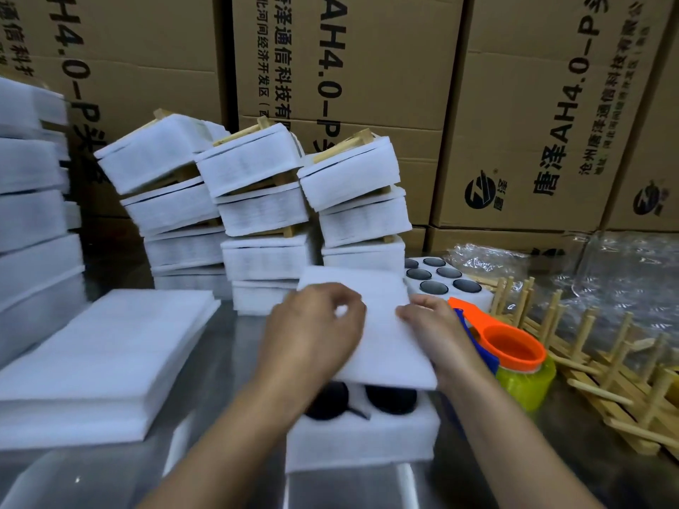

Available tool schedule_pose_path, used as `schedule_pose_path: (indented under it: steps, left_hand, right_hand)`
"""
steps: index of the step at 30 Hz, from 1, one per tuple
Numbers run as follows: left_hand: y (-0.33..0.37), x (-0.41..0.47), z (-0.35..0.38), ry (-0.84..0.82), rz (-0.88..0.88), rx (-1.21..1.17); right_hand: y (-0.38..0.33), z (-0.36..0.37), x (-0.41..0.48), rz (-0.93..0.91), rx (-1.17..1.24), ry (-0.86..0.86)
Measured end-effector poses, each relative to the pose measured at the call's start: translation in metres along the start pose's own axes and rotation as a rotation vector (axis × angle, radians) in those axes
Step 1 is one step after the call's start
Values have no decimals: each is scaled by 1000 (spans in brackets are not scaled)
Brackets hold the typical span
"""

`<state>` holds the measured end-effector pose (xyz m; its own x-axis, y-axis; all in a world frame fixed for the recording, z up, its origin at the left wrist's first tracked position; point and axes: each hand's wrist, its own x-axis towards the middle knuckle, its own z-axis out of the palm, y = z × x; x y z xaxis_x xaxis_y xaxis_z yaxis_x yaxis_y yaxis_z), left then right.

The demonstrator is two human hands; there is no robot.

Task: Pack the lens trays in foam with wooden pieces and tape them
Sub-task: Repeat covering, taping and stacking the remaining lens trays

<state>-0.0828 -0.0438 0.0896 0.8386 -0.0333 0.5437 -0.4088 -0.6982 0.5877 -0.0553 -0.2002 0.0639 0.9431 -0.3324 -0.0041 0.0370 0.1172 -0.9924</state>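
Currently, left hand and right hand, fingers curled, pinch a foam sheet by its sides over the lens tray on the metal table; laid askew, the sheet may leave the near lenses exposed.

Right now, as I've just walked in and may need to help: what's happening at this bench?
A person is laying a foam sheet over a lens tray. The left hand pinches the sheet from above and the right hand holds its right edge. The tray's near lenses are not yet covered. Wooden pieces and a tape dispenser lie to the right, untouched. Wrapped bundles are stacked behind.
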Motion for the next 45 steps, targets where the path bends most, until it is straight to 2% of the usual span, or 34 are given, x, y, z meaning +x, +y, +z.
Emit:
schedule_pose_path:
  steps: [3, 6, 9, 15, 26, 31, 35, 37, 40, 42, 45]
  left_hand:
    - [-22, 17, 1, -55, -111, -59]
    - [-31, 20, 19, -184, -153, 20]
    - [-32, 15, 40, -327, -70, 120]
    - [-33, 9, 59, -602, 65, 287]
    - [-33, 21, 57, -794, 64, 410]
    - [-39, 21, 61, -765, 120, 379]
    - [-42, 18, 64, -755, 150, 421]
    - [-42, 18, 65, -755, 163, 439]
    - [-42, 18, 64, -759, 177, 443]
    - [-42, 18, 64, -764, 181, 449]
    - [-42, 18, 63, -763, 186, 453]
  right_hand:
    - [0, -17, 6, -35, -120, -3]
    - [12, -16, 6, -44, -225, -124]
    - [21, -11, 8, -75, -376, -212]
    - [28, -17, 13, -119, -573, -237]
    - [29, -16, 12, -118, -635, -295]
    - [27, -20, 13, -85, -618, -353]
    - [25, -20, 6, -110, -841, -288]
    - [16, -25, 0, -229, -958, -196]
    - [-14, -51, -10, -398, -931, -42]
    - [-34, -85, -20, -378, -1067, 57]
    - [-46, -139, -38, -171, -1498, 116]
